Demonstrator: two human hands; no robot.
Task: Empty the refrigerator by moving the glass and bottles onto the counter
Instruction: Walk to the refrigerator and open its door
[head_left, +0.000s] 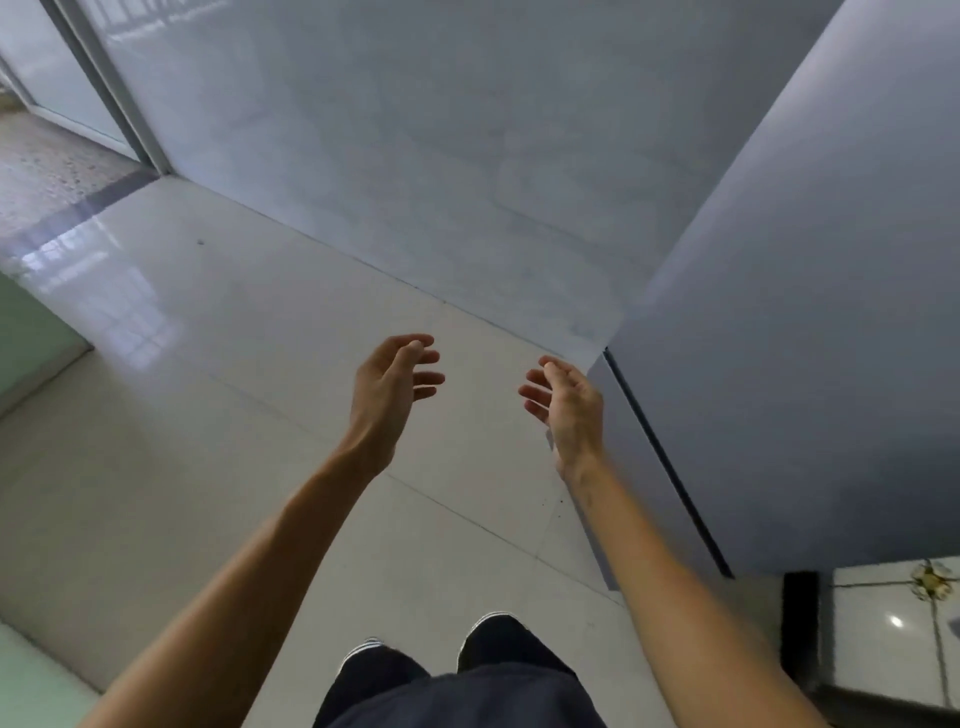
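Reaching out in front, you are holding your left hand (389, 387) at 11 o'clock and your right hand (566, 405) at 1 o'clock, palms facing each other. Each grip is standing apart, with the fingers loosely curved and closing on nothing. Both hands are hovering over the floor (208, 415), whose large pale glossy tiles are catching window reflections at 10 o'clock.

The refrigerator (810, 338) is rising at 2 o'clock, a tall flat-sided box with a smooth matt grey skin. A thin dark seam (670, 467) is running down its near edge just beside your right wrist. Its inside is hidden from you.

The bench (883, 623) is showing at 5 o'clock, faced in shiny white square tiles, one bearing a small flower motif (932, 579).

A smooth grey-white wall (415, 156) is filling 12 o'clock. Your dark shoes (498, 639) with pale rims are standing at 6 o'clock.
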